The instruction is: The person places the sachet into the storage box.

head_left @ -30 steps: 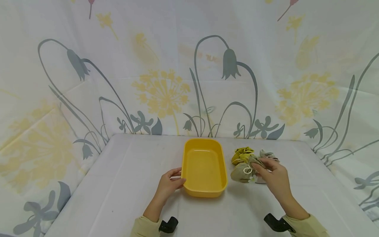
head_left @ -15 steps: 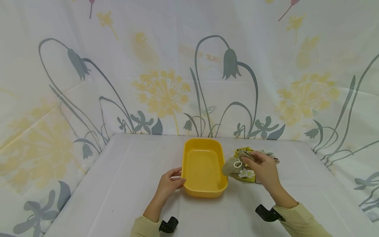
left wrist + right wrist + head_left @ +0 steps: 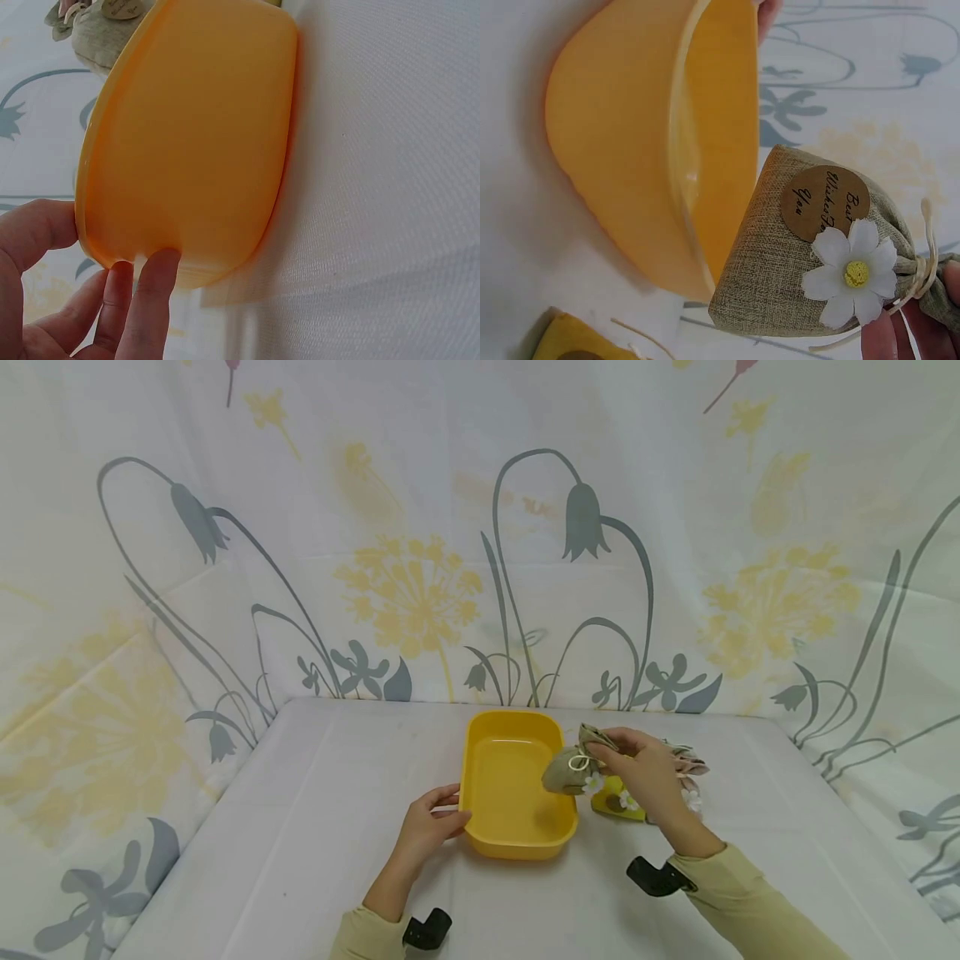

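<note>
A yellow plastic basin [image 3: 517, 847] stands on the table, and my left hand [image 3: 431, 818] grips its left rim with the thumb over the edge and fingers against the outer wall. My right hand [image 3: 645, 772] pinches the gathered neck of a grey-green cloth drawstring pouch [image 3: 562, 772], which hangs over the basin's right rim. In the right wrist view the pouch shows a white daisy [image 3: 855, 274], a round brown tag [image 3: 821, 202] and a cream cord [image 3: 928, 262]. Part of the neck is hidden by my fingers.
Right of the basin lie a yellow pouch [image 3: 611, 802] and paler pouches [image 3: 690, 764], partly covered by my right hand. A white cloth covers the table [image 3: 330, 777]; a flower-printed curtain [image 3: 420, 485] hangs behind it.
My right hand has lifted the grey-green pouch off the other pouches and carried it left to the basin's right rim. My left hand and the basin have stayed put.
</note>
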### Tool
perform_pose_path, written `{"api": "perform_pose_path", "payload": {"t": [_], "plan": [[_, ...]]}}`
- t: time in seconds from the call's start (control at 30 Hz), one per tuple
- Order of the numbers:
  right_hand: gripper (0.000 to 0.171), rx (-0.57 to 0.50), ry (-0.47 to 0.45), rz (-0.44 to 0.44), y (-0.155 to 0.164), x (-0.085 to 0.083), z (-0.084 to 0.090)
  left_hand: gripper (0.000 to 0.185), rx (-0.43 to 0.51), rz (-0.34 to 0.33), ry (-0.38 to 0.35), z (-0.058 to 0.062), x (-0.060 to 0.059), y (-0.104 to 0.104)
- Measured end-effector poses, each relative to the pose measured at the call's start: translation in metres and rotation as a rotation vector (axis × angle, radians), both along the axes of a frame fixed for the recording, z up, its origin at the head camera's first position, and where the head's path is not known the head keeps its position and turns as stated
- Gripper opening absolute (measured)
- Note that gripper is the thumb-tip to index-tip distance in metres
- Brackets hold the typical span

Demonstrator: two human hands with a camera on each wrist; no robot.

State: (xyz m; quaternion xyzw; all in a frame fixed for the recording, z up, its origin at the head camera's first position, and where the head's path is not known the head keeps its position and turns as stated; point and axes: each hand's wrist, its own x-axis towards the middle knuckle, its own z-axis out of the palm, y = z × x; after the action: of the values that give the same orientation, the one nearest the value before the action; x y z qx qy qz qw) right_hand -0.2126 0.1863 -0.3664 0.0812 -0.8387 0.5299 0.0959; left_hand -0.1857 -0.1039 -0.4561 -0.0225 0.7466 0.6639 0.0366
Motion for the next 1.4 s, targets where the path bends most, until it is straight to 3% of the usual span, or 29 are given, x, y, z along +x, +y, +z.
{"api": "perform_pose_path", "payload": {"t": [0.2, 0.4, 1.07, 1.1, 1.3, 1.4], "plan": [[0.035, -0.046, -0.043, 0.038, -0.009, -0.011, 0.002, 0.053, 0.013, 0.000, -0.010, 0.002, 0.001, 0.000], [0.029, -0.108, -0.021, 0.076, -0.020, -0.026, 0.000, 0.052, 0.005, 0.001, -0.008, 0.000, -0.001, 0.001], [0.024, -0.127, -0.100, 0.080, -0.060, -0.070, -0.010, 0.051, 0.019, -0.008, -0.001, -0.001, -0.001, -0.001], [0.024, -0.136, -0.111, 0.082, -0.063, -0.071, -0.010, 0.051, 0.021, -0.009, -0.003, 0.003, 0.001, 0.000], [0.026, -0.174, -0.160, 0.071, -0.075, -0.081, -0.014, 0.051, 0.042, -0.009, -0.004, 0.004, 0.001, 0.000], [0.025, -0.168, -0.161, 0.059, -0.081, -0.087, -0.018, 0.052, 0.051, -0.010, 0.004, 0.000, -0.002, 0.000]]}}
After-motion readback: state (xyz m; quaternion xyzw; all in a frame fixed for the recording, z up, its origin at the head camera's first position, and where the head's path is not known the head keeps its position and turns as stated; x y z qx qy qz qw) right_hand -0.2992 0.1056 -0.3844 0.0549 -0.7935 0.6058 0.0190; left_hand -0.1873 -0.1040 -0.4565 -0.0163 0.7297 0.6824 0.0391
